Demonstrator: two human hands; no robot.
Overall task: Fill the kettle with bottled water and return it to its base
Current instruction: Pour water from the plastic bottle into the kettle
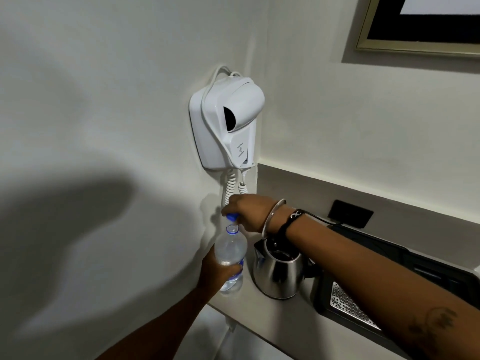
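Right forearm crosses the frame | your right hand (246, 211) fingers pinch the blue cap (232, 217) off the bottle (230, 253) | left hand (217, 271) grips it | next: tilt toward open kettle (279, 271)

Plain off-white walls (104, 100) meeting in a corner. White hair dryer (228, 123) mounted on the left wall beside the corner, coiled cord (230, 188) hanging below it. Gold-edged frame (368, 35) with dark inner border high on the right wall, cut off by the picture's edge. Pale ledge (337, 185) running along the right wall, black socket plate (350, 213) set in the panel beneath. Beige surface (272, 320) below, in the corner. Black tray (389, 258) with perforated metal grille (348, 305) lying on it toward the right. Dim, soft light; broad grey shadows (78, 216) spread over the left wall.
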